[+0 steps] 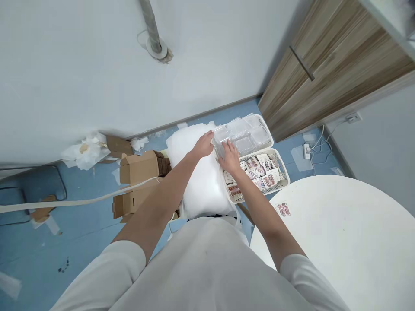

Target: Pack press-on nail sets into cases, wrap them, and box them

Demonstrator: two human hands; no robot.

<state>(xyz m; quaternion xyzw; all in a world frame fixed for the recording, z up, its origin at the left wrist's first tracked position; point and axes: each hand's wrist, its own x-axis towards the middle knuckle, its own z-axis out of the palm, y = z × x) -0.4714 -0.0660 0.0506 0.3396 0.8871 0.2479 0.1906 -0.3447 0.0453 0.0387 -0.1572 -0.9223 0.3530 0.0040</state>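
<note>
My left hand (pixel 203 145) is at the left end of the upper white basket (pixel 269 134), its fingers closed on the edge of a clear plastic box (pixel 219 149). My right hand (pixel 231 159) lies over the right side of the same box, fingers spread and touching the plastic. More clear plastic boxes (pixel 244 144) fill that basket. Just below it, a second white basket (pixel 285 172) holds several cards of patterned press-on nails (pixel 270 179). Part of this basket is hidden by my right forearm.
A white padded bundle (pixel 204 185) lies in front of me. Opened cardboard boxes (pixel 139 170) are at the left, with a white strap (pixel 81 202) crossing. A round white table (pixel 343 233) bears one nail set (pixel 283 209). A power strip (pixel 306 151) with cables lies by the wooden cabinet (pixel 324 65).
</note>
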